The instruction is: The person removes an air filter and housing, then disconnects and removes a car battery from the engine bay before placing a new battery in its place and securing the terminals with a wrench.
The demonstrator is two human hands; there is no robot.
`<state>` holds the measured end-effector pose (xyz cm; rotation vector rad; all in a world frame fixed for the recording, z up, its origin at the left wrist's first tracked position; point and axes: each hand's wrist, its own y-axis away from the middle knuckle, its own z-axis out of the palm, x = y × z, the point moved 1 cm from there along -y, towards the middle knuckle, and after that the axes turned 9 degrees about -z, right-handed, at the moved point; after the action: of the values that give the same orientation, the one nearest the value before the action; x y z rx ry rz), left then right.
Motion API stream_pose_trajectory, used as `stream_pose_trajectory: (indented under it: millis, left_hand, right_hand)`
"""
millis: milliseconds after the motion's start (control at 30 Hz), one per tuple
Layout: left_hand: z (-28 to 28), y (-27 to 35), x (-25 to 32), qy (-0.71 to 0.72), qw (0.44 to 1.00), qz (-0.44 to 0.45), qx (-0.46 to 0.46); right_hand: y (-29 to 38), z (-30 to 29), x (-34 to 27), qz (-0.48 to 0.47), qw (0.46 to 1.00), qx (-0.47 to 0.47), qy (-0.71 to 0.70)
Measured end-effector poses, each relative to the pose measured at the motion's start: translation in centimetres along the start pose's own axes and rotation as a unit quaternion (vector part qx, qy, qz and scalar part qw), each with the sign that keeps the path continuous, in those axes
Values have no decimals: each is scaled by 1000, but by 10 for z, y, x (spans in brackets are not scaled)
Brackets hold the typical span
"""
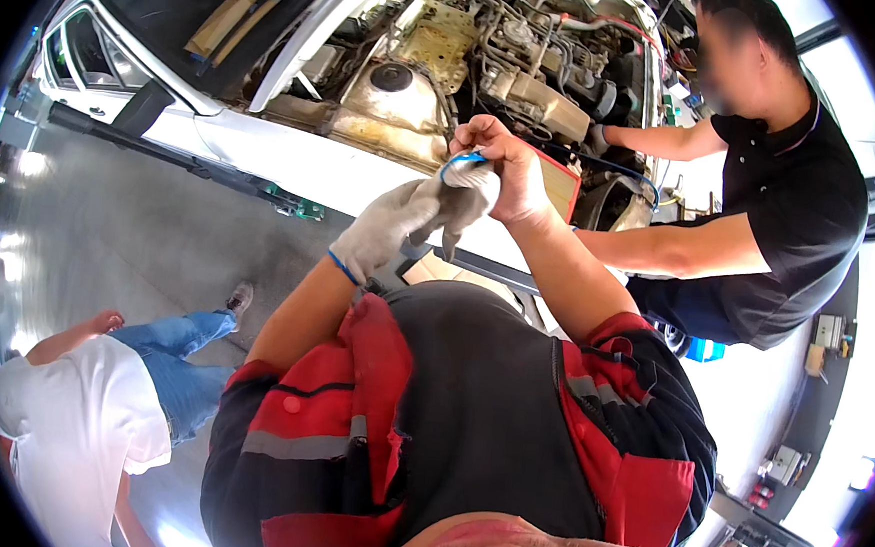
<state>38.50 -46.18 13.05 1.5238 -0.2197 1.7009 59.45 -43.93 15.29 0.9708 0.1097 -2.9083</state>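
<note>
My left hand wears a whitish work glove with a blue cuff edge. Its fingers grip a second work glove, which hangs limp with its fingers pointing down. My bare right hand pinches this glove's blue-edged cuff between thumb and fingers. Both hands meet in front of my chest, over the fender of a white car. Just past my right hand, a panel air filter with a red frame lies at the edge of the open engine bay.
A co-worker in a black shirt stands at my right, one gloved hand in the engine bay. Behind on the left is a person in a white shirt. The car's strut tower and windshield lie ahead left.
</note>
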Motion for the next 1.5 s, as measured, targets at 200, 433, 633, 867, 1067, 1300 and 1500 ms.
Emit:
stream_pose_trajectory:
  millis: [200, 433, 633, 867, 1067, 1300, 1500]
  left_hand:
    - [16, 14, 8, 216, 972, 11, 95]
    - [-5, 24, 3, 279, 957, 40, -65]
    - [-19, -2, -11, -77, 967, -88, 228]
    - [5, 22, 8, -231, 970, -67, -43]
    - [44, 15, 4, -388, 918, 81, 27]
    - [25, 0, -4, 310, 937, 86, 139]
    - [17, -2, -8, 284, 943, -37, 170]
  right_hand:
    - [46, -15, 4, 56, 996, -63, 33]
    - [49, -8, -3, 14, 938, 1, 347]
    - [48, -9, -7, -58, 982, 94, 155]
    - [41, -3, 2, -74, 955, 220, 184]
    - [46, 12, -7, -52, 981, 185, 6]
    - [68, 12, -5, 112, 836, 21, 537]
    - [78, 25, -4, -131, 661, -233, 702]
